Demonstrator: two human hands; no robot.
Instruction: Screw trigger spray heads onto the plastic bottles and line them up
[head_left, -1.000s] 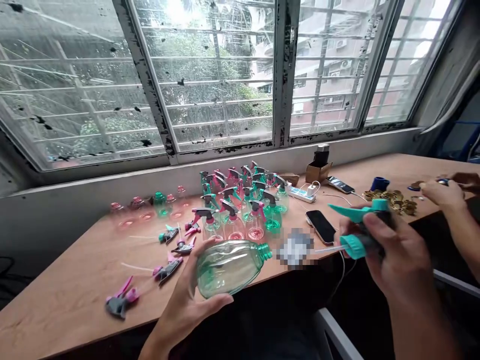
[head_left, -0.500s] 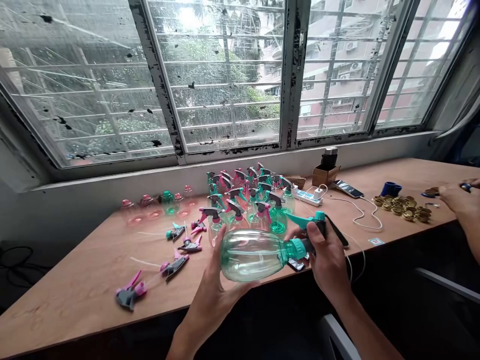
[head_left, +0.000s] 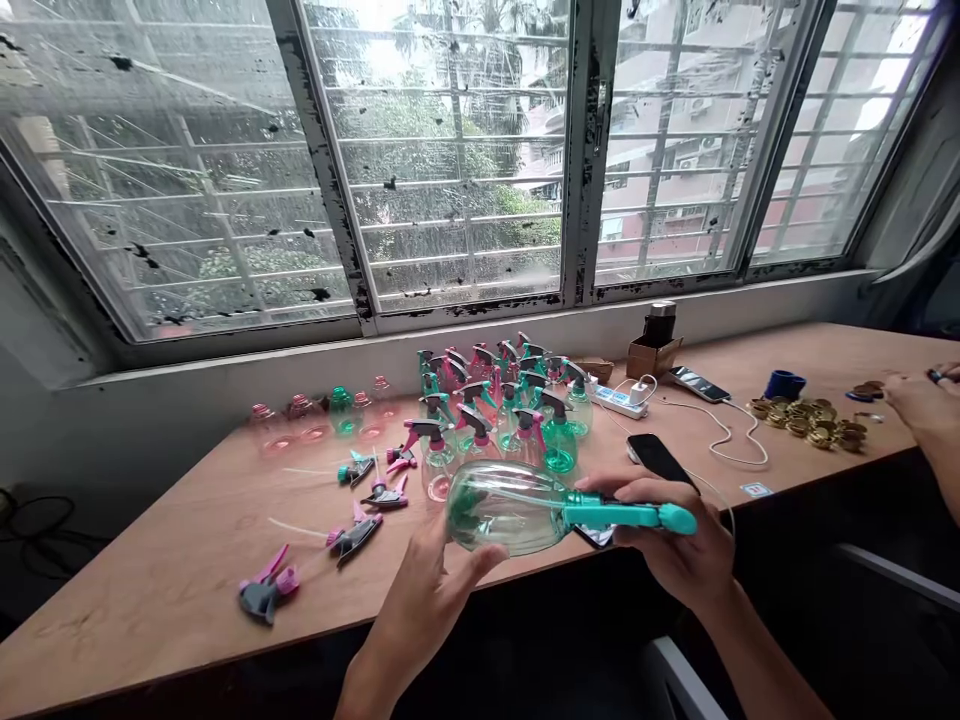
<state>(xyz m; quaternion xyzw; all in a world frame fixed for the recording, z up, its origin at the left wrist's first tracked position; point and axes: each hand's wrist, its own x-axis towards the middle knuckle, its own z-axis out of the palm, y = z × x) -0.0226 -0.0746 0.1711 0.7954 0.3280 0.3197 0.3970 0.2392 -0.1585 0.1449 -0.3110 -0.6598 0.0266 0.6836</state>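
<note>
A pale green clear spray bottle (head_left: 510, 508) lies sideways in the air above the table's front edge. My left hand (head_left: 431, 600) is wrapped round its base end, thumb on the underside. My right hand (head_left: 686, 550) grips the spray head (head_left: 622, 514) at the neck, its teal trigger facing me and its fingers closed around the far side. A thin tube runs inside the bottle. Behind it stand several filled rows of spray bottles (head_left: 559, 445) with pink or teal triggers. Loose spray heads (head_left: 354, 537) lie to the left.
Headless bottles (head_left: 341, 412) stand at the back left. Rightward are a power strip (head_left: 619, 400), phones (head_left: 660, 460), cables, a boxed dark cylinder (head_left: 660, 325), gold pieces (head_left: 814, 422), a blue cup (head_left: 784, 384) and another person's hands (head_left: 919, 400).
The spray head has turned about the bottle's long axis, so its trigger now faces me. My right hand has rotated and shifted slightly right with it. The view has tilted a little.
</note>
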